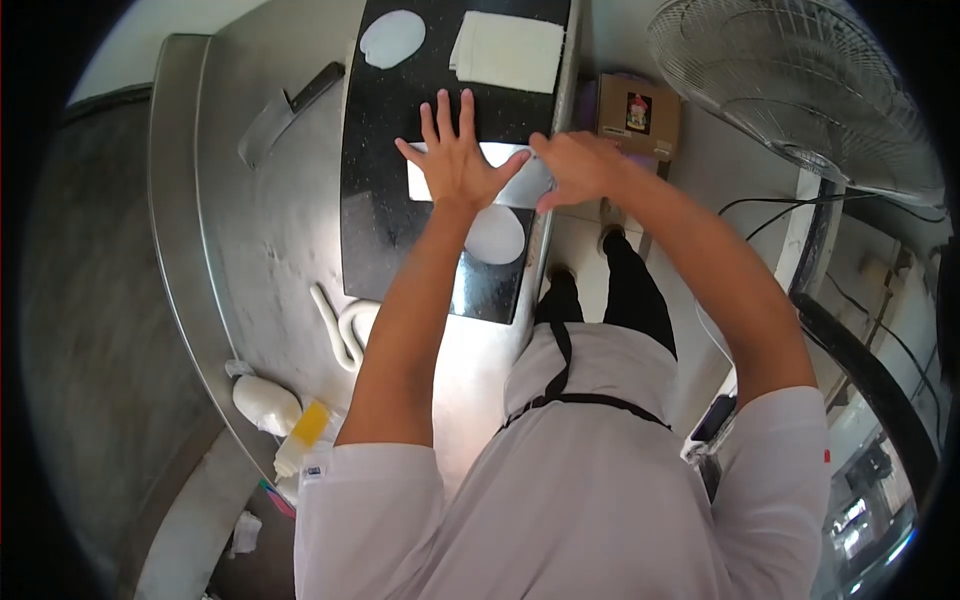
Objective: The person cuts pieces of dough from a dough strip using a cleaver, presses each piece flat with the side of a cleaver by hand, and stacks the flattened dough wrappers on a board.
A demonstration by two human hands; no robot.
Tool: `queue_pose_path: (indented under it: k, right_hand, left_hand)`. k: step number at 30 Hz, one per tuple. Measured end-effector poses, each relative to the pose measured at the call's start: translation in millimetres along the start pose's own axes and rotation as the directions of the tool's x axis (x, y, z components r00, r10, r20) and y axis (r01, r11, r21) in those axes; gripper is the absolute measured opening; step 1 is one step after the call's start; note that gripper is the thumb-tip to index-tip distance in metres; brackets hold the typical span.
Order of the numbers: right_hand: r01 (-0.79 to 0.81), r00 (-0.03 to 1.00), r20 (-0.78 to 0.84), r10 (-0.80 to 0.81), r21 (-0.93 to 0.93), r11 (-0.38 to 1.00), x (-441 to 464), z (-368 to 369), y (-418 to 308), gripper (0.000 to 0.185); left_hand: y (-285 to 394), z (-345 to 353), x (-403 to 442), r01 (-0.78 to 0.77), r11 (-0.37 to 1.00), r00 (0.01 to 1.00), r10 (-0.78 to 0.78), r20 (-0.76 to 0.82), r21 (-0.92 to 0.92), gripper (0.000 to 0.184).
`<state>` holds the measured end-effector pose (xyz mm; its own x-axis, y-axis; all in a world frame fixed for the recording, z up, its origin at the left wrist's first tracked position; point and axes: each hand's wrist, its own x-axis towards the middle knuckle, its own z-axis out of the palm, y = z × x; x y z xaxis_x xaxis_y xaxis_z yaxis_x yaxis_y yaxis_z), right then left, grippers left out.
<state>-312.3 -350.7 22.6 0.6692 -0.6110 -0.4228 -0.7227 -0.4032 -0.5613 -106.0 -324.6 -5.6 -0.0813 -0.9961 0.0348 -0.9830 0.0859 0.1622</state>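
Observation:
My left hand (460, 165) lies with fingers spread on a flat, shiny metal blade (425, 180) on the black board (390, 120). My right hand (575, 168) is closed round the blade's right end at the board's edge. Just below the blade lies a round white dough disc (495, 235). Another white disc (392, 39) rests at the board's top left, and a folded white cloth (510, 52) at its top right. Whatever is under the blade is hidden.
On the steel table (270, 220) are a cleaver (270, 125), a curved dough rope (335, 325), a white bag (266, 403) and a bottle with yellow contents (305, 432). A fan (800, 90) and a cardboard box (638, 118) stand to the right.

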Motion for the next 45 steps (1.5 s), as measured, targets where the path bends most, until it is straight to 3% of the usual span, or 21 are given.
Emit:
queue_pose_path:
  k: [2,5,6,9,12,14,15,16,18,20,22,25,28,30,32,35,36,38,40,42,45]
  right_hand:
    - [-0.024,0.999,-0.029,0.027,0.111,0.994,-22.1,21.8,-9.4,0.078]
    - [-0.053,0.998,0.031,0.049,0.14,0.989,-63.7,55.0,-3.3,0.078]
    - [-0.02,0.999,-0.028,0.023,0.113,0.993,-66.8,60.8,6.6,0.077]
    - [0.063,0.986,-0.16,-0.043,0.122,0.991,-44.2,45.6,28.6,0.08]
    - [0.066,0.996,-0.07,-0.062,0.055,0.996,-11.6,4.8,24.4,0.083]
    - [0.053,0.999,-0.003,-0.053,0.126,0.991,-14.1,5.6,11.5,0.089]
    - [-0.054,0.992,0.121,0.034,0.164,0.985,-25.4,8.6,-0.7,0.094]
    - [-0.053,0.992,0.125,0.032,0.167,0.984,-33.2,28.1,4.2,0.094]
    - [0.109,0.993,-0.056,-0.106,0.066,0.992,-43.3,68.9,40.3,0.097]
    - [0.022,0.996,0.086,-0.023,0.018,1.0,-37.1,19.9,33.7,0.098]
    - [0.086,0.995,0.053,-0.088,0.043,0.995,-9.6,1.1,46.3,0.099]
    - [0.066,0.997,0.037,-0.066,0.015,0.998,6.6,-10.4,34.8,0.098]
    - [0.133,0.989,-0.069,-0.129,0.049,0.99,-20.9,36.6,23.0,0.09]
    - [0.066,0.997,-0.034,-0.064,0.059,0.996,-25.3,42.8,14.8,0.089]
    - [0.026,0.999,0.025,-0.027,0.046,0.999,-18.3,30.6,13.9,0.087]
    - [-0.093,0.992,-0.075,0.099,0.076,0.993,4.5,1.9,18.0,0.098]
    - [-0.091,0.991,-0.09,0.096,0.064,0.994,1.0,8.4,16.3,0.098]
    - [-0.091,0.987,-0.109,0.12,0.243,0.966,-10.5,27.0,11.4,0.099]
    - [-0.094,0.99,-0.082,0.113,0.199,0.975,-29.9,50.4,-3.6,0.1]
    - [-0.088,0.996,-0.024,0.091,0.116,0.989,-38.4,70.4,-10.5,0.102]
    - [-0.059,0.991,-0.106,0.081,0.192,0.98,-18.5,44.1,-0.3,0.094]
  left_hand:
    - [-0.4,-3.7,-13.0,-0.086,0.994,0.994,0.089,0.061,-0.064,0.118]
    - [25.6,12.8,-62.6,-0.163,0.984,0.98,0.17,0.104,-0.072,0.116]
    - [27.4,18.3,-53.9,-0.171,0.982,0.978,0.179,0.107,-0.084,0.116]
    - [25.8,21.6,-19.6,-0.13,0.99,0.991,0.127,-0.043,-0.055,0.118]
    - [12.7,13.0,10.3,-0.051,0.998,0.997,0.049,-0.054,-0.041,0.119]
    - [1.0,11.1,5.7,-0.104,0.993,0.995,0.104,0.005,-0.055,0.117]
    - [2.9,13.0,-9.2,-0.124,0.99,0.992,0.126,0.027,-0.06,0.117]
    - [6.5,15.1,-27.4,-0.137,0.988,0.989,0.14,0.052,-0.066,0.116]
    - [26.1,18.8,-38.1,-0.139,0.99,0.983,0.142,0.112,-0.032,0.116]
    - [27.4,22.6,-22.8,-0.11,0.993,0.994,0.11,0.008,-0.049,0.115]
    - [23.7,15.5,1.3,-0.051,0.996,0.998,0.049,-0.038,-0.074,0.113]
    - [6.0,11.1,19.9,-0.13,0.991,0.991,0.128,-0.04,-0.046,0.114]
    - [-8.8,13.1,-15.7,-0.248,0.968,0.967,0.25,0.053,-0.047,0.112]
    - [-8.2,13.0,-25.5,-0.29,0.955,0.951,0.295,0.088,-0.065,0.109]
    - [-14.2,14.8,0.2,-0.361,0.931,0.932,0.358,-0.055,-0.059,0.103]
    - [-22.1,17.1,52.8,-0.467,0.883,0.876,0.457,-0.156,-0.037,0.103]
    - [-20.5,14.3,62.7,-0.496,0.868,0.865,0.492,-0.096,-0.019,0.102]
    - [-16.9,7.2,50.6,-0.53,0.848,0.848,0.53,0.017,-0.014,0.103]
    - [-26.4,6.6,1.2,-0.575,0.804,0.806,0.588,0.062,-0.15,0.102]
    - [-24.3,3.2,-13.4,-0.529,0.838,0.827,0.544,0.143,-0.132,0.102]
    - [-31.8,3.8,17.7,-0.557,0.822,0.83,0.556,-0.045,-0.119,0.107]
